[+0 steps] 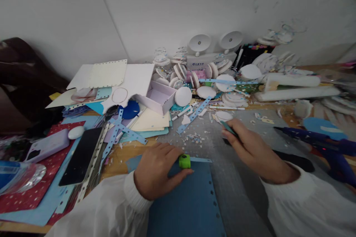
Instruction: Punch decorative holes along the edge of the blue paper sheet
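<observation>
My left hand [157, 168] rests with fingers curled on a blue foam sheet [189, 203] that has a row of holes along its right edge. Its thumb and fingers hold a small green punch [184, 160] at the sheet's top edge. My right hand [253, 152] lies to the right on the grey cutting mat [222, 177], closed round a thin teal tool [228, 127] whose tip points up and left. Both wrists wear white sleeves.
Paper scraps, white foam discs [183, 96] and blue perforated strips [194, 114] litter the far side. A pale open box [158, 98] and white sheets sit left of centre. A black phone [80, 157] lies at left. A blue glue gun [319, 142] lies at right.
</observation>
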{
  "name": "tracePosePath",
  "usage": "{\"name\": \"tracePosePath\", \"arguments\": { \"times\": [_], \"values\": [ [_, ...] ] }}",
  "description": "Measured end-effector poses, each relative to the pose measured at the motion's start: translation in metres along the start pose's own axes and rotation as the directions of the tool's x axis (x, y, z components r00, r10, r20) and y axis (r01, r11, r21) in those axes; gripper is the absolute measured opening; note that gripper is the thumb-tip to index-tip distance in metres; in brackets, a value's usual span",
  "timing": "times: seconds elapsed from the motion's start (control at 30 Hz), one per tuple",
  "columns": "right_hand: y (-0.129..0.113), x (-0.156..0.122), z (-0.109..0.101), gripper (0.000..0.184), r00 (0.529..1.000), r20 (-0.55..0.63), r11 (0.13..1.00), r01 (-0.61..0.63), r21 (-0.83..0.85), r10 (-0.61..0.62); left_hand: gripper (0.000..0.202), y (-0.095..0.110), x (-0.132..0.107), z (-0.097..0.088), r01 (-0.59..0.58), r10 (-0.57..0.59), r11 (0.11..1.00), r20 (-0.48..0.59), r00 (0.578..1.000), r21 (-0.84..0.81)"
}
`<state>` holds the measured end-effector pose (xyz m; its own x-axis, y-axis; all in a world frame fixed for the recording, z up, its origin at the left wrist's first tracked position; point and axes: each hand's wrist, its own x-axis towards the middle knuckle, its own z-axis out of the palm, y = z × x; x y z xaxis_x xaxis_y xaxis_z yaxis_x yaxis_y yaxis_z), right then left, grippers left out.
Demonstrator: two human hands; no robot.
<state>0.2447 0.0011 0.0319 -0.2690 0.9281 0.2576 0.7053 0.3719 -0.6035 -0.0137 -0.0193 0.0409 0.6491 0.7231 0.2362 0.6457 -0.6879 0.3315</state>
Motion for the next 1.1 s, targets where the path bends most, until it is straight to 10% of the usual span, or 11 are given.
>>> {"name": "tracePosePath", "arguments": {
  "times": [0.23, 0.4, 0.6, 1.1],
  "values": [
    [0.027, 0.013, -0.011, 0.02, 0.986, 0.131, 0.662, 0.164, -0.732, -0.099, 0.035, -0.004, 0.002, 0.001, 0.154, -0.148, 0.987, 0.106, 0.983, -0.048],
    [-0.015, -0.006, 0.005, 0.039, 0.944, 0.142, 0.912, 0.325, -0.25, -0.297, 0.039, -0.002, 0.006, 0.009, 0.153, -0.151, 0.988, 0.114, 0.982, -0.009],
    [-0.037, -0.006, 0.045, 0.037, 0.926, 0.27, 0.949, 0.199, 0.245, -0.264, 0.041, 0.001, 0.017, 0.013, 0.128, -0.116, 0.985, 0.101, 0.988, -0.118],
    [-0.023, -0.015, 0.048, 0.033, 0.965, 0.263, 0.918, -0.102, 0.383, -0.002, 0.022, -0.013, 0.021, 0.01, 0.055, -0.008, 0.954, 0.157, 0.988, -0.296]
  ]
}}
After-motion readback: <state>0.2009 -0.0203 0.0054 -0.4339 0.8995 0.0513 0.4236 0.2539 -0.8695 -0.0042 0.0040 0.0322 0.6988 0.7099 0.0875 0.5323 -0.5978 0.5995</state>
